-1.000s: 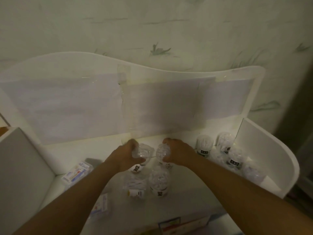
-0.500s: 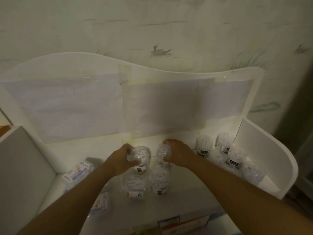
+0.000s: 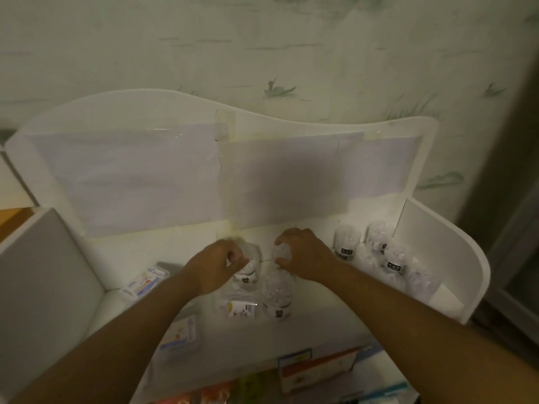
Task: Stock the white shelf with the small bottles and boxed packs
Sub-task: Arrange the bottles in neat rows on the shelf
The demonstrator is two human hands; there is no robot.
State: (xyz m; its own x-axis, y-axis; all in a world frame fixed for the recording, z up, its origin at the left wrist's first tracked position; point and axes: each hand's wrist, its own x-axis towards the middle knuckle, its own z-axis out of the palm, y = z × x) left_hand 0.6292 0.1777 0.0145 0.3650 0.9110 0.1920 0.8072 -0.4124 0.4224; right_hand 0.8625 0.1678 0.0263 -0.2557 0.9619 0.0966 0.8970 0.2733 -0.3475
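Both hands work mid-shelf on the white shelf (image 3: 443,258), near its back panel. Left hand (image 3: 214,265) has its fingers curled round a small clear bottle (image 3: 250,265), thumb pressed on the bottle's side; the bottle stands upright. Right hand (image 3: 303,255) has fingers clamped over the top of a second bottle (image 3: 280,253), just beside the first. In front of them, toward the front edge, two more bottles: one with a white label (image 3: 240,304), one with a dark mark (image 3: 278,298), touching or nearly so. A cluster of bottles (image 3: 388,255) fills the right back corner by the side wall. A boxed pack (image 3: 145,281) lies flat near the left wall; another pack (image 3: 180,333) sits nearer the front edge, partly hidden by the left forearm. Colourful boxes (image 3: 318,368) are below the front edge.
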